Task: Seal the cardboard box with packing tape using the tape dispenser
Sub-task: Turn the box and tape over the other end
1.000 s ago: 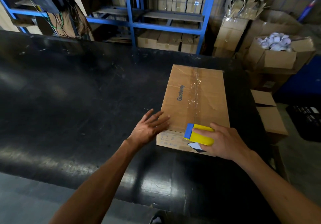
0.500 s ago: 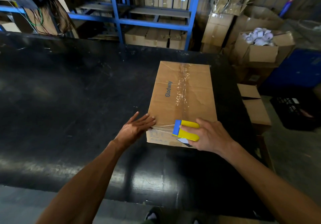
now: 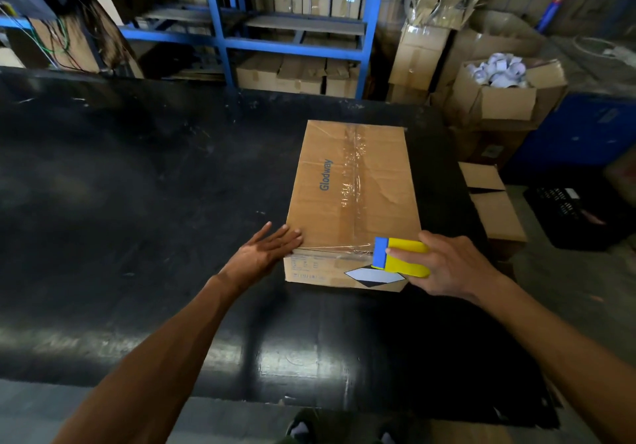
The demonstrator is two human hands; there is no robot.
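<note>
A brown cardboard box [image 3: 351, 182] printed "Glodway" lies flat on the black table [image 3: 137, 202], with clear tape along its centre seam. A strip of clear tape [image 3: 337, 249] also runs across its near edge. My right hand [image 3: 451, 264] grips a yellow and blue tape dispenser [image 3: 401, 257] at the box's near right corner. My left hand [image 3: 265, 254] lies flat with straight fingers, its fingertips pressing the box's near left corner.
Blue metal shelving [image 3: 292, 30] with stacked cartons stands behind the table. To the right are an open carton of white items [image 3: 499, 82], a smaller carton [image 3: 492, 202] beside the table and a black crate [image 3: 571, 209] on the floor.
My left hand has come down onto the box's near left corner. My right hand has drawn the dispenser rightward along the near edge, laying tape behind it.
</note>
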